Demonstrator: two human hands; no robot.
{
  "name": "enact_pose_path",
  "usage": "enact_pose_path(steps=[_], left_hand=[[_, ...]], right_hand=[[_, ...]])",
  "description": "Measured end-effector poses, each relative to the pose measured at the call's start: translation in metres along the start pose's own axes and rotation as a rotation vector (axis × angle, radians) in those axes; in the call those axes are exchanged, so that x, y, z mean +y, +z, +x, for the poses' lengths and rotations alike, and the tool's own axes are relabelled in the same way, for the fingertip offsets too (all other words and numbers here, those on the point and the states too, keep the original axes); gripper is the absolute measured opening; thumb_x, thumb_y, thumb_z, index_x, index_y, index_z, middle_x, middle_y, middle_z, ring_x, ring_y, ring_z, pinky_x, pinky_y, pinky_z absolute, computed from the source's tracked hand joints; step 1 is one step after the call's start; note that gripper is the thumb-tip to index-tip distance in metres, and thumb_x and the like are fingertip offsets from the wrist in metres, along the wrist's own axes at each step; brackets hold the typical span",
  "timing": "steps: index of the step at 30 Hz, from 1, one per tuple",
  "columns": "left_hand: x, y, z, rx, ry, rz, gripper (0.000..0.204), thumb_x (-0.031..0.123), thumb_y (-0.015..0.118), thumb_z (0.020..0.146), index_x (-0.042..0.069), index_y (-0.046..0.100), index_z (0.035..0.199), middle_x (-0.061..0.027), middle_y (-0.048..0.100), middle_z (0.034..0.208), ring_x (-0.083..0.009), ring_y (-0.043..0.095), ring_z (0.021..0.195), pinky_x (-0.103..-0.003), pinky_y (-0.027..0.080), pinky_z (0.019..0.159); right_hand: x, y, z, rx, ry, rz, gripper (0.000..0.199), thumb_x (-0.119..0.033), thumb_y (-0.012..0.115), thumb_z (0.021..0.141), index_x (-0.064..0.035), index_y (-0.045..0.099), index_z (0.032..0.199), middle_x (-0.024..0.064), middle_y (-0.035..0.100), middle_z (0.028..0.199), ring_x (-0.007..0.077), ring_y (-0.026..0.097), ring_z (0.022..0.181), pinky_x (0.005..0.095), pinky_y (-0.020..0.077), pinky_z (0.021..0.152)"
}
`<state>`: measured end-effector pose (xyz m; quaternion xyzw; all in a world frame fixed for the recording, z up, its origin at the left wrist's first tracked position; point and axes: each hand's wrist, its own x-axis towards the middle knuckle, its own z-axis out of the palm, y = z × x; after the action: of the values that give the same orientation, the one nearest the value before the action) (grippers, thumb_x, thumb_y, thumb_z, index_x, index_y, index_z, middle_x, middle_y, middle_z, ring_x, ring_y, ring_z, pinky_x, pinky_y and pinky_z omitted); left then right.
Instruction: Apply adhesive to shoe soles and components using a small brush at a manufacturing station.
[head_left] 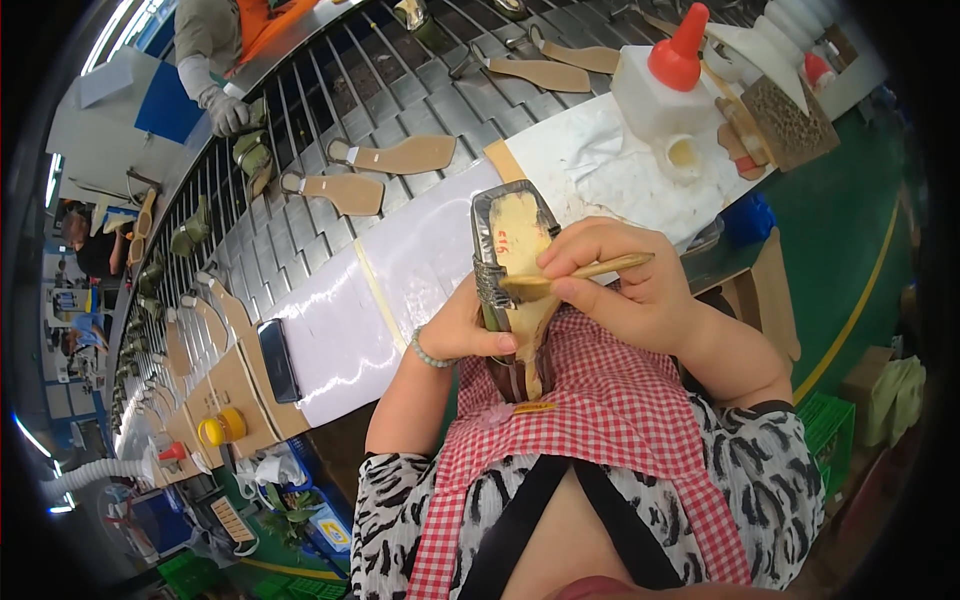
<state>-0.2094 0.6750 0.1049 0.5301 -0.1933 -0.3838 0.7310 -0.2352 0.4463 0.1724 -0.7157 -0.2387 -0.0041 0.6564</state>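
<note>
My left hand [462, 325] grips a dark green and black shoe [518, 222], held sole up in front of my apron. Its bottom is covered by a pale yellowish surface with small red marks. In my right hand [635, 285] is a thin brush [612, 266] with a wooden handle, pinched between thumb and fingers. The brush's tip lies against the shoe's bottom, near the middle. Part of the shoe's heel end sits behind my left thumb.
A roller conveyor [300, 240] carries brown insoles [405, 155] and green shoes [190, 228]. A red-capped white bottle [645, 100] and a small pot [680, 158] stand at right. A phone [278, 360] lies left. Across the conveyor, a co-worker's gloved hand [227, 112] touches a shoe.
</note>
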Motion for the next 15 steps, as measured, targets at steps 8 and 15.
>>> enact_pose_path(steps=[8, 15], left_hand=[[-0.009, -0.001, -0.001, 0.018, 0.029, 0.04, 0.094, 0.041, 0.083, 0.062, -0.003, 0.041, 0.133, -0.0111, 0.051, 0.127, -0.0203, 0.048, 0.116, -0.034, 0.038, 0.099], [-0.009, -0.003, -0.003, -0.011, 0.0, -0.002, 0.097, 0.041, 0.083, 0.061, -0.004, 0.038, 0.135, -0.0125, 0.048, 0.13, -0.0208, 0.046, 0.118, -0.034, 0.038, 0.099]], right_hand=[[0.002, -0.004, 0.004, 0.014, 0.028, 0.046, 0.008, 0.002, 0.064, 0.081, 0.0002, 0.064, 0.089, 0.0126, 0.064, 0.097, 0.018, 0.061, 0.089, 0.0279, 0.047, 0.08], [-0.003, -0.003, -0.007, -0.108, 0.012, 0.039, 0.008, 0.001, 0.065, 0.081, -0.0004, 0.064, 0.089, 0.0133, 0.064, 0.096, 0.0194, 0.062, 0.088, 0.0292, 0.0477, 0.079]])
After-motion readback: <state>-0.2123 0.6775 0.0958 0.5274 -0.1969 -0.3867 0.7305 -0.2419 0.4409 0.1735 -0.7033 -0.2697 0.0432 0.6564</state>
